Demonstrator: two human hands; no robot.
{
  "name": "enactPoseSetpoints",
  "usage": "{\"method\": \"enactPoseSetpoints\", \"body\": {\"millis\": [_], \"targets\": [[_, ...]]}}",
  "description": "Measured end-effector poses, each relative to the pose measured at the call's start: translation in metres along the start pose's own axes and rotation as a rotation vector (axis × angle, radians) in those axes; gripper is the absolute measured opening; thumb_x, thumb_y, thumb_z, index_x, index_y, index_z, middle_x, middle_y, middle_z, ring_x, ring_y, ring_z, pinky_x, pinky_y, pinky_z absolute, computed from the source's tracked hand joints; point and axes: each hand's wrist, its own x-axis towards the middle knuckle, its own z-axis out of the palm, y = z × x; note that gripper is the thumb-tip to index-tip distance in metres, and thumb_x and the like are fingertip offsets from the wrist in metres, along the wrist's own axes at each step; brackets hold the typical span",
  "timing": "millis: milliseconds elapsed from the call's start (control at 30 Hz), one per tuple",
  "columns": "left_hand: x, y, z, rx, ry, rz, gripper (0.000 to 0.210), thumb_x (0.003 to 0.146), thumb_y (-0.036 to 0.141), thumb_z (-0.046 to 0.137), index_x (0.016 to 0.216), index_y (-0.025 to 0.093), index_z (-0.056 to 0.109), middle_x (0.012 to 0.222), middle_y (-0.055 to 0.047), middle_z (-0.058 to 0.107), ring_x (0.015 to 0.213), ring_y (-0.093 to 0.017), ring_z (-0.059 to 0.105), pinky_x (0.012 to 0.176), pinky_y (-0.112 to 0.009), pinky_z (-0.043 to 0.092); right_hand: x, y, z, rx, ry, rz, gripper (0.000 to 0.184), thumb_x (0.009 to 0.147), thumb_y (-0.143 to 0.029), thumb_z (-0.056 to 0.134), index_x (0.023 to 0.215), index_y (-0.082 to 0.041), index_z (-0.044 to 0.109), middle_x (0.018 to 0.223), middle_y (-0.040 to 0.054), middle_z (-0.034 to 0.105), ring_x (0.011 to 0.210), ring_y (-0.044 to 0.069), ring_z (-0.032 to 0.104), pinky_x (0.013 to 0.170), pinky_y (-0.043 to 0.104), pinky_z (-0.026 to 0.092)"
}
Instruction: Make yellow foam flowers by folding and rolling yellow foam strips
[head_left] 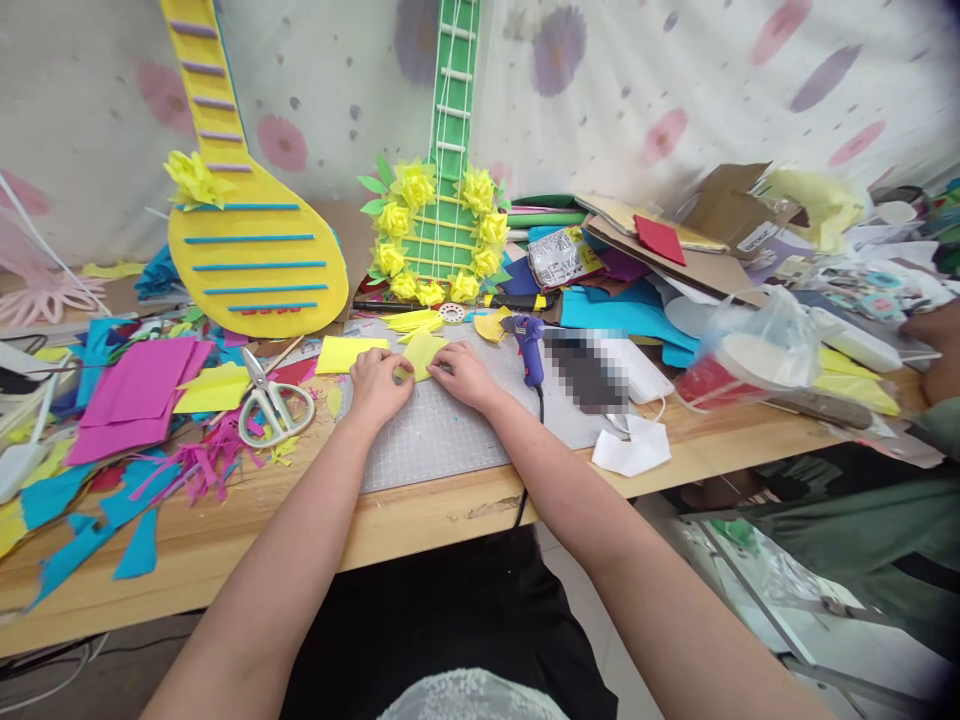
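A small piece of yellow crepe paper [422, 352] is stretched between my two hands above the grey cutting mat [431, 440]. My left hand [379, 385] pinches its left side, thumb and finger curled together. On the other edge, my right hand [461, 374] grips the paper with its fingertips. A stack of yellow paper [349, 354] lies just left of my left hand, and cut yellow strips [412, 322] lie behind both hands. To the right, a purple glue gun [529, 350] rests on the mat with its cord running off the table's front edge.
White-handled scissors [274, 405] lie left among paper scraps. Behind stand a yellow paper instrument [255, 245] and a green one with yellow flowers [442, 215]. At right are a face mask [634, 447], a bagged cup [739, 365], piled cardboard [724, 215] and another person's sleeve [941, 430].
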Motion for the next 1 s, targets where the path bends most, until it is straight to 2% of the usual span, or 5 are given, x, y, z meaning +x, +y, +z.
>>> {"method": "enactPoseSetpoints", "body": {"millis": [167, 367, 633, 1000], "targets": [[0.0000, 0.0000, 0.0020, -0.007, -0.003, -0.019, 0.011, 0.072, 0.029, 0.061, 0.077, 0.026, 0.069, 0.102, -0.007, 0.057, 0.110, -0.029, 0.047, 0.095, -0.043, 0.036, 0.0027, -0.0046, 0.0031, -0.051, 0.021, 0.020, 0.011, 0.081, -0.023, 0.059, 0.075, -0.016, 0.064, 0.093, 0.0081, 0.061, 0.100, 0.022, 0.046, 0.090, 0.035, 0.040], [-0.0008, 0.0025, 0.0009, 0.001, 0.002, -0.040, 0.011, 0.071, 0.028, 0.061, 0.078, 0.027, 0.070, 0.103, -0.008, 0.057, 0.110, -0.030, 0.047, 0.095, -0.044, 0.036, 0.0063, -0.0049, 0.0062, -0.101, 0.028, 0.033, 0.015, 0.083, -0.027, 0.059, 0.075, -0.015, 0.064, 0.096, 0.0108, 0.060, 0.102, 0.023, 0.045, 0.091, 0.036, 0.040], [-0.0013, 0.0037, 0.0001, 0.056, -0.022, -0.061, 0.015, 0.073, 0.031, 0.060, 0.082, 0.027, 0.071, 0.105, -0.005, 0.058, 0.111, -0.026, 0.047, 0.096, -0.040, 0.036, 0.0066, -0.0038, 0.0060, -0.148, 0.036, 0.084, 0.020, 0.081, -0.033, 0.061, 0.072, -0.016, 0.065, 0.094, 0.0097, 0.060, 0.103, 0.024, 0.045, 0.092, 0.036, 0.040], [-0.0018, 0.0068, -0.0017, 0.058, -0.027, -0.080, 0.015, 0.073, 0.030, 0.060, 0.082, 0.026, 0.072, 0.106, -0.006, 0.059, 0.111, -0.027, 0.047, 0.096, -0.040, 0.036, 0.0067, -0.0016, 0.0081, -0.159, 0.051, 0.097, 0.025, 0.082, -0.038, 0.060, 0.072, -0.016, 0.066, 0.094, 0.0103, 0.060, 0.102, 0.025, 0.045, 0.090, 0.037, 0.041]]}}
